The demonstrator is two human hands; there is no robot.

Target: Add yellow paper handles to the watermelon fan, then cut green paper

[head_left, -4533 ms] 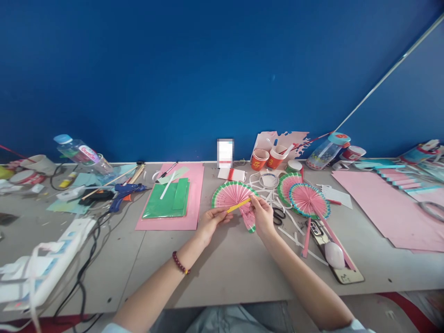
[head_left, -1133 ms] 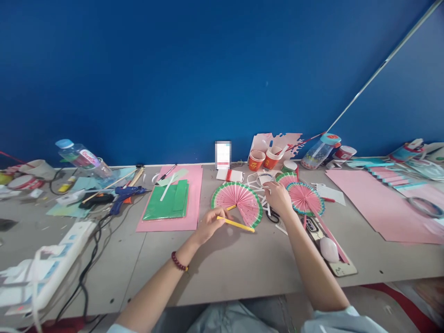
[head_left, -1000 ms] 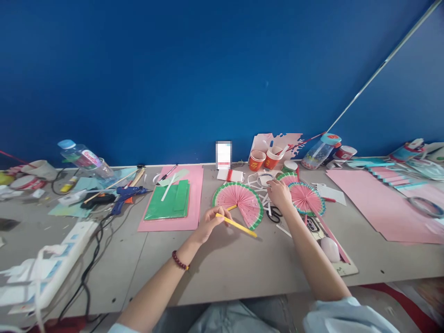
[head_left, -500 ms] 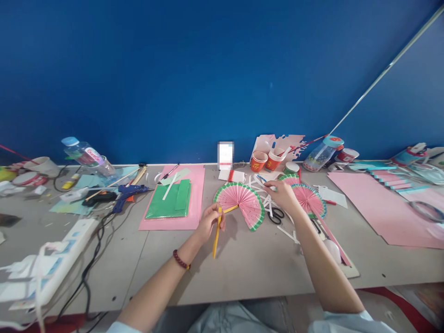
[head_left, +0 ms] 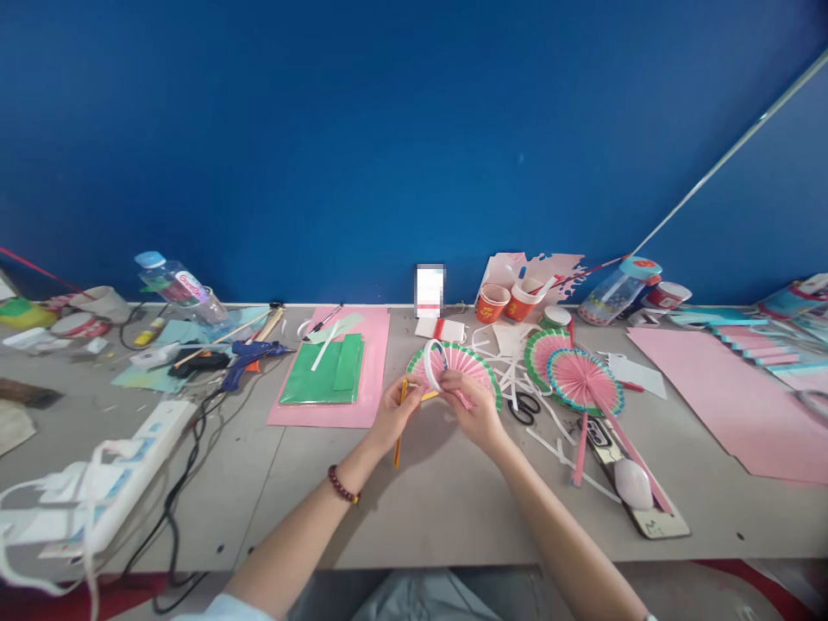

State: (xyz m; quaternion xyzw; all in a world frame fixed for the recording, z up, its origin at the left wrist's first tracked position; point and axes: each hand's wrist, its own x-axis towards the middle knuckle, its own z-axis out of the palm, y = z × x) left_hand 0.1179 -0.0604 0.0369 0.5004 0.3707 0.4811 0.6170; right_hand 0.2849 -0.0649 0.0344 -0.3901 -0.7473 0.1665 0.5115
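My left hand [head_left: 396, 409] is closed on a narrow yellow stick [head_left: 398, 453] that hangs down below its fingers. A second yellow piece [head_left: 429, 396] shows between my hands at the fan's lower edge. My right hand [head_left: 473, 405] pinches a thin white roll of tape [head_left: 429, 366], held upright like a ring close to the left fingertips. Behind both hands lies a pleated pink paper fan [head_left: 475, 366] with a green rim, partly covered by the hands and the roll. Black-handled scissors [head_left: 525, 409] and white paper strips [head_left: 511, 377] lie just right of it.
At right sit a round pink fan [head_left: 586, 381], a phone [head_left: 660, 523] and a large pink sheet [head_left: 718, 405]. Green paper [head_left: 310, 375], a blue glue gun [head_left: 249, 358] and a power strip [head_left: 142, 470] with cables lie at left. Red paper cups [head_left: 492, 302] stand at the back.
My right hand has come left from the pile of white strips, bringing the white roll of tape beside my left hand. My left hand still holds the yellow stick.
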